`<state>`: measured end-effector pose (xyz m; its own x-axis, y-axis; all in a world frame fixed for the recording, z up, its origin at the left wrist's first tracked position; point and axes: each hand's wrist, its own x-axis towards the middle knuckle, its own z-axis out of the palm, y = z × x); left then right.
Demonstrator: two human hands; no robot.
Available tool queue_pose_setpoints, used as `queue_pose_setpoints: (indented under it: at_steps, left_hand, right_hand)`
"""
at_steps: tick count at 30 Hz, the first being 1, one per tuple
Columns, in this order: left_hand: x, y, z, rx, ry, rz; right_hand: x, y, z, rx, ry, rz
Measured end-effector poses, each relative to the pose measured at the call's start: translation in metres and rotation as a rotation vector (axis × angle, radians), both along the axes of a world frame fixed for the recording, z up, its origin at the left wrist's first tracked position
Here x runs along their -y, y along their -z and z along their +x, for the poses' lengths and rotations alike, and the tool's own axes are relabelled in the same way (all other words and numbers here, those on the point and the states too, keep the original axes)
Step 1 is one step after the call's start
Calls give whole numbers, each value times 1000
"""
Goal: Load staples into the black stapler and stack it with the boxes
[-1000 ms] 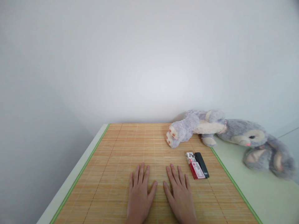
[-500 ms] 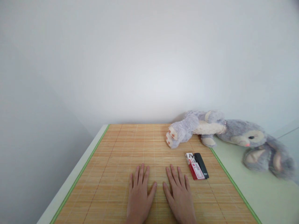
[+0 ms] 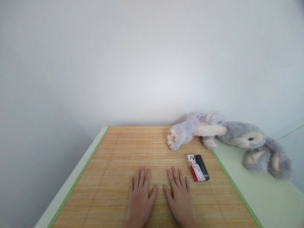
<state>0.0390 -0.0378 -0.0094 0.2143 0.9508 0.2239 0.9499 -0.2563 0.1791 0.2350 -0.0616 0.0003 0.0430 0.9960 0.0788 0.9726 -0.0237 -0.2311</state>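
Note:
My left hand (image 3: 141,198) lies palm down and flat on the bamboo mat (image 3: 104,190), its fingers spread and nothing in it. Beside it, my right hand (image 3: 180,199) rests the same way, empty, with the two thumbs a short gap apart. Just beyond my right hand, to its right, a red and white box (image 3: 197,172) with printing on it lies on the mat. A black stapler (image 3: 202,167) lies right against the box's right side. Neither hand touches them.
A grey plush rabbit (image 3: 210,129) lies on its side at the back right, partly on the mat and partly on the pale green tabletop (image 3: 258,196). A white wall (image 3: 142,63) rises behind the table. Green edging borders the mat.
The whole view has shifted slightly, so everything sits a little further left. Both hands stay flat on the mat, and the stapler, box and plush rabbit keep their places.

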Motion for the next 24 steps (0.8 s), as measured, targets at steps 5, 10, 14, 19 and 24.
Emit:
queue_pose_setpoints:
  at_steps: [5,10,14,19,24]
  left_hand:
    - [1,-2,0,14,-2,-6]
    - [2,-2,1,10,-7,-10]
    - [1,0,2,11,-6,-9]
    - [1,1,1,5,0,4]
    - [3,-2,1,-1,-2,-7]
  right_hand:
    - [0,-2,-1,-4,-3,-10]
    - [1,-4,-1,-5,1,-23]
    - [2,-5,0,-12,8,-28]
    - [3,-5,-1,-4,10,-16]
    - [3,-3,-1,-6,5,1]
